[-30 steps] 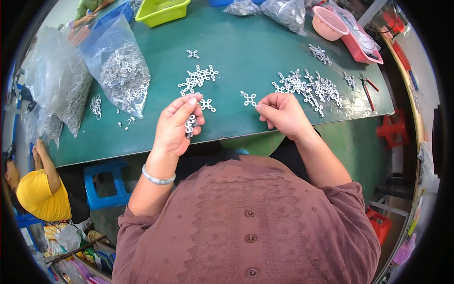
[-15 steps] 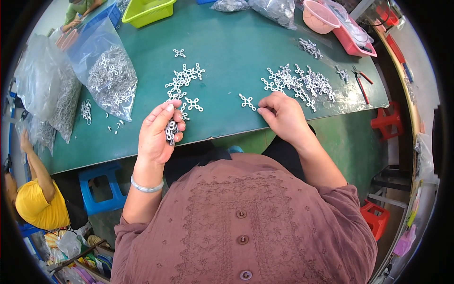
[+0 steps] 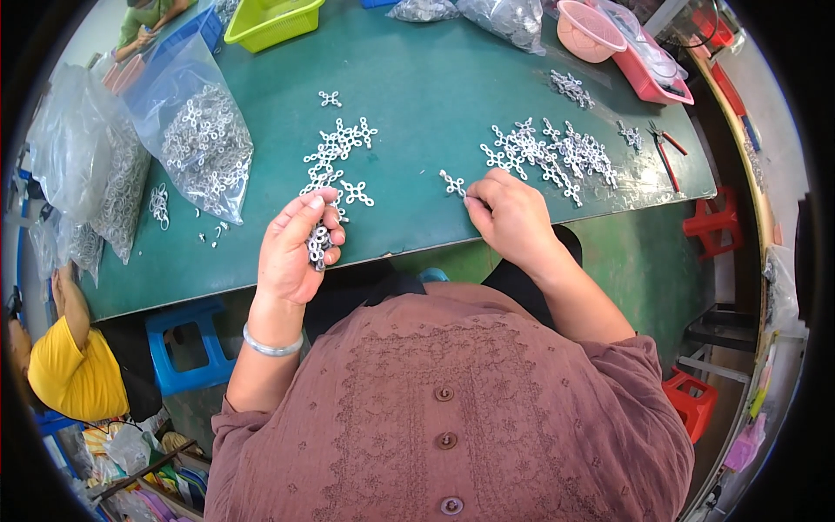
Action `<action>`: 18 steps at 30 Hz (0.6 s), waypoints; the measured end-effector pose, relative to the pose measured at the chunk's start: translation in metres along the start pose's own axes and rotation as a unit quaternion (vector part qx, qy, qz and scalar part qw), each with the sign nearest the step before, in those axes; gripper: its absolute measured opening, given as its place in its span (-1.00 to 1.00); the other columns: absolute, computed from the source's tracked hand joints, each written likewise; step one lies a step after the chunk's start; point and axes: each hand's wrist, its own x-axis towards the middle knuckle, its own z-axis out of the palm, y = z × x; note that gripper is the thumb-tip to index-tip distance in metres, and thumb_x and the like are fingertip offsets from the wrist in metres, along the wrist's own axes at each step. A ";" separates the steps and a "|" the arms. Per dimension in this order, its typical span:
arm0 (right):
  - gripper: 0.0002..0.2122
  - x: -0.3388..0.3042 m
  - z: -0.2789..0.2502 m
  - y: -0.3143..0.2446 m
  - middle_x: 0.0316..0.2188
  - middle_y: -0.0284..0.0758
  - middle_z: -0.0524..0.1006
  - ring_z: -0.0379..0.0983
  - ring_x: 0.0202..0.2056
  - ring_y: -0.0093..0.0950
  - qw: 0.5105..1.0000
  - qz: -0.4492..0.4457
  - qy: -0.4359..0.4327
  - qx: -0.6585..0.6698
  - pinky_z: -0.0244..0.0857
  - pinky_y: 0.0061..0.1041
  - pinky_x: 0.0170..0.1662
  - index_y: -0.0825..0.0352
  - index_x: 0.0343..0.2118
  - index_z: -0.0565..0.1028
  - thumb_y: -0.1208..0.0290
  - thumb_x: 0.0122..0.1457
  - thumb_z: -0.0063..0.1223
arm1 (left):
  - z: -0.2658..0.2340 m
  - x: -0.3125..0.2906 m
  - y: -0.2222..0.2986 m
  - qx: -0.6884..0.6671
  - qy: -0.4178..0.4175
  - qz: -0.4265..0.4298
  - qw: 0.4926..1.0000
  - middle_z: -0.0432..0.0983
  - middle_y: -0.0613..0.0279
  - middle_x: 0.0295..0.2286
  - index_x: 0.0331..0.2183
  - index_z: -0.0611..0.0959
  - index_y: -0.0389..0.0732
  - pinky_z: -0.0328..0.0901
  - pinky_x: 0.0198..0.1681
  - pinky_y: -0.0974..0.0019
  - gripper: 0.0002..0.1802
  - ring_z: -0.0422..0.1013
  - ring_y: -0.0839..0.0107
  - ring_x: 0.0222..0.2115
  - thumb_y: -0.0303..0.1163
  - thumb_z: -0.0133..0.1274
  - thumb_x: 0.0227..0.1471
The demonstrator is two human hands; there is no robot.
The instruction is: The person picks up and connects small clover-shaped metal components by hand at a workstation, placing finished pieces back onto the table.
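Note:
In my left hand (image 3: 296, 239), the fingers curl round a small stack of grey metal cross-shaped pieces (image 3: 318, 247) with looped ends. It is held just over the table's near edge. My right hand (image 3: 509, 213) is closed, thumb and forefinger pinched at the lower right loop of a single cross-shaped piece (image 3: 452, 182); that loop is hidden by the fingertips. Beyond my left hand, a loose group of the same pieces (image 3: 335, 148) is spread on the table, and a thicker pile (image 3: 548, 152) lies beyond my right hand.
The green table (image 3: 409, 96) carries a clear bag of metal pieces (image 3: 204, 148) at left and a lime basket (image 3: 274, 22) at the back. Red-handled pliers (image 3: 665, 152) lie at right, near a pink basket (image 3: 590, 31). A person in yellow (image 3: 78, 370) sits at far left.
My right hand has shifted slightly left, and its fingertips now cover one loop of the single cross-shaped piece. My left hand has dropped a little. The person in yellow has lowered an arm.

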 end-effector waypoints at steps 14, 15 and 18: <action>-0.86 0.018 -0.010 -0.026 -0.64 -0.49 0.38 0.16 -0.64 -0.76 0.796 0.247 -0.118 0.540 0.05 -0.77 -0.59 0.43 -0.46 0.46 0.44 -0.02 -0.01 | 0.014 0.000 -0.010 -0.015 -0.060 -0.040 0.997 0.37 0.30 -0.56 -0.29 0.46 -0.23 0.19 -0.68 0.58 -0.80 0.32 0.52 -0.58 -0.36 -0.13 0.03; -0.85 0.019 -0.009 -0.027 -0.64 -0.49 0.37 0.16 -0.64 -0.76 0.790 0.248 -0.124 0.547 0.05 -0.77 -0.59 0.43 -0.46 0.45 0.44 -0.02 -0.01 | 0.016 -0.001 -0.010 -0.013 -0.056 -0.044 0.997 0.37 0.30 -0.56 -0.29 0.46 -0.23 0.19 -0.68 0.58 -0.80 0.32 0.52 -0.58 -0.35 -0.13 0.03; -0.85 0.021 -0.005 -0.034 -0.65 -0.49 0.37 0.17 -0.64 -0.76 0.785 0.245 -0.134 0.552 0.04 -0.78 -0.60 0.43 -0.46 0.45 0.43 -0.02 -0.01 | 0.018 -0.003 -0.010 -0.012 -0.049 -0.049 0.998 0.39 0.30 -0.56 -0.30 0.47 -0.23 0.19 -0.67 0.57 -0.79 0.32 0.52 -0.58 -0.34 -0.12 0.03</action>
